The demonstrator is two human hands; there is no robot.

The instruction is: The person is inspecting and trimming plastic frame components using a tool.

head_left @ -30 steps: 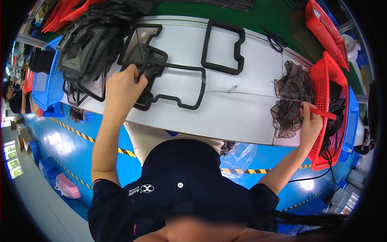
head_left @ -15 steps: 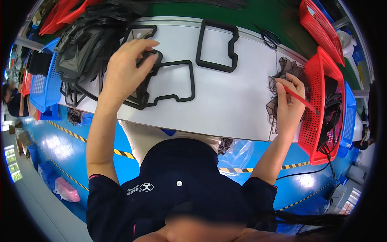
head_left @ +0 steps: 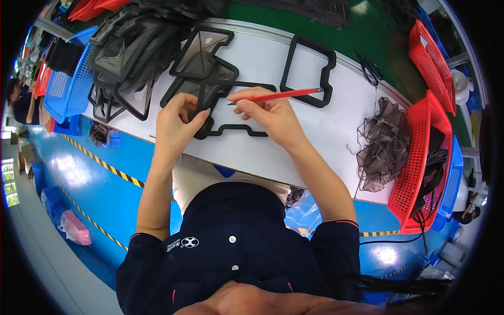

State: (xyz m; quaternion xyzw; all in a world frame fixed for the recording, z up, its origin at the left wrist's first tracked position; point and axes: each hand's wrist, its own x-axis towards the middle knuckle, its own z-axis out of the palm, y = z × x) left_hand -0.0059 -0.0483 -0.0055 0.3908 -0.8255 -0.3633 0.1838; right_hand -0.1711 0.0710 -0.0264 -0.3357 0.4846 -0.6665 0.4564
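Observation:
My left hand point(head_left: 177, 123) is curled at the left side of a black notched frame point(head_left: 242, 127), its thumb on the bar. In my right hand point(head_left: 273, 116) is a slim red pen-like tool point(head_left: 286, 95), its dark pointed tip toward the left hand above the frame. The tool's exact kind is unclear. Just beyond the left hand lie black frames with grey mesh point(head_left: 202, 52), partly overlapping the held one. Another black frame point(head_left: 286, 63) without mesh rests farther right, near the table's far edge.
A large pile of meshed frames point(head_left: 131, 47) fills the table's left end by a blue basket point(head_left: 65, 97). Crumpled dark mesh point(head_left: 386, 144) lies at the right, next to a red basket point(head_left: 415, 163) holding black cords. Scissors point(head_left: 371, 71) lie beyond the far edge.
My right hand has come from the mesh heap at the right to the frame, bringing the red tool. My left hand has moved down from above the frames onto the frame's side.

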